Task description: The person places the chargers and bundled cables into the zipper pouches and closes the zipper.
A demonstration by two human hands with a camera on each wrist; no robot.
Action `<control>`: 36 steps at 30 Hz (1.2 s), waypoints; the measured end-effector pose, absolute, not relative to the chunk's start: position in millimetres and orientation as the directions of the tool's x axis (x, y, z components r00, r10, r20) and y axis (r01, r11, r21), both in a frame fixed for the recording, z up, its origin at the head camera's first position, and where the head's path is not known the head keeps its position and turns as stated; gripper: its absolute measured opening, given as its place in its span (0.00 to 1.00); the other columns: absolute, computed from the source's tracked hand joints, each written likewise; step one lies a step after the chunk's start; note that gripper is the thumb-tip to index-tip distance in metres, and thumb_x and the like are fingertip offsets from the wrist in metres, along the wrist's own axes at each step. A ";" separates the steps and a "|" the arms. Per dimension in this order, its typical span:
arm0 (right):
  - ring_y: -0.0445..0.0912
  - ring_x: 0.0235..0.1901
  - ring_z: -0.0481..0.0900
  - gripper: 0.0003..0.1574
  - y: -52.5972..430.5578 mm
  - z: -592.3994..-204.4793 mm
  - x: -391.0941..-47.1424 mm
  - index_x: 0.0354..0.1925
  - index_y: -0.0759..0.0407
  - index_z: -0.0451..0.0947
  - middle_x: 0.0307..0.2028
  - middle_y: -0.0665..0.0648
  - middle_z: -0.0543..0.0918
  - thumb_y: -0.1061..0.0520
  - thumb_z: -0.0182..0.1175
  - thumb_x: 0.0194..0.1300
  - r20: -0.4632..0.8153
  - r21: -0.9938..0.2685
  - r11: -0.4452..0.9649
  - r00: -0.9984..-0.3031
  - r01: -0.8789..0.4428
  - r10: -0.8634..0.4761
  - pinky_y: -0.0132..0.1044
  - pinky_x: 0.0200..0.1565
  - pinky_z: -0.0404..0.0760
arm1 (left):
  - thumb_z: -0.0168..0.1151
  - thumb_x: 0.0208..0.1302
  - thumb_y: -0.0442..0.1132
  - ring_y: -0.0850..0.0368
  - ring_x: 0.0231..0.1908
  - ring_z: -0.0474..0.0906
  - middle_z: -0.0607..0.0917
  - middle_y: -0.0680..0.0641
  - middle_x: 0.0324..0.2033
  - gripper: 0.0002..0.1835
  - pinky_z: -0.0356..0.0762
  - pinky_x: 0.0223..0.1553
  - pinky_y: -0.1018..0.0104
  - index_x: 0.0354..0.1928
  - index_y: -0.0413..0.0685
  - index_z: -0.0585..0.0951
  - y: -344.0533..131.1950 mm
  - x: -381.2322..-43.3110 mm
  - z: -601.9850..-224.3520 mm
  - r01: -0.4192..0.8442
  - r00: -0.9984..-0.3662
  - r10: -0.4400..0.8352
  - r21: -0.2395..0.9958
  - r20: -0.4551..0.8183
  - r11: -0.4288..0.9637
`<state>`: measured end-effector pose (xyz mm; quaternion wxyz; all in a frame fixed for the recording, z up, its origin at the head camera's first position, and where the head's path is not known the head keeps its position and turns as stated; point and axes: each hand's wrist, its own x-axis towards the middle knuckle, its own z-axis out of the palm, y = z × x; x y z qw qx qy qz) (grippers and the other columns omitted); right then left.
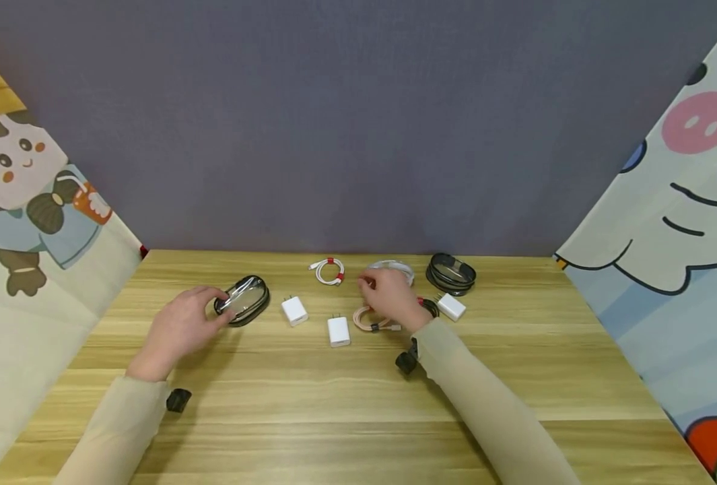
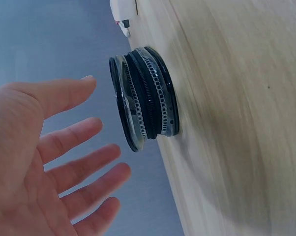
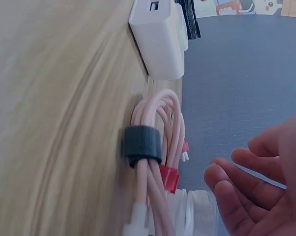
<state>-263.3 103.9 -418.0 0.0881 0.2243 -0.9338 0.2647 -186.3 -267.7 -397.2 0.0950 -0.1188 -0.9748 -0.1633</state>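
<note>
My left hand (image 1: 182, 327) reaches to a black coiled cable (image 1: 260, 306) at the left of the table, thumb and fingers spread on either side of it. In the left wrist view a gap shows between the open fingertips and the coil's stacked black and clear loops (image 2: 150, 96). My right hand (image 1: 390, 294) hovers over the middle right with loosely bent fingers and nothing between them. Below it lies a pink cable (image 3: 150, 115) bound with a black strap and a red tie. A white coiled cable (image 1: 402, 267) sits just behind that hand, partly covered by it.
Three white charger plugs (image 1: 338, 331) lie around the middle of the wooden table (image 1: 310, 411). A small white cable (image 1: 320, 273) with red ties rests toward the back. Farther right are a black coil (image 1: 468, 275) and a black cable (image 1: 433, 308). A grey panel (image 1: 346, 135) stands behind.
</note>
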 end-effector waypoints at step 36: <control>0.53 0.66 0.68 0.24 63.3 -427.6 -291.9 0.63 0.60 0.77 0.62 0.60 0.77 0.53 0.54 0.74 0.039 -0.245 0.838 -0.868 -0.488 -0.495 0.47 0.71 0.56 | 0.70 0.59 0.48 0.31 0.49 0.78 0.79 0.32 0.54 0.25 0.75 0.47 0.34 0.54 0.39 0.81 -269.7 -198.5 -406.6 0.261 -0.963 0.234 0.257 0.130 0.931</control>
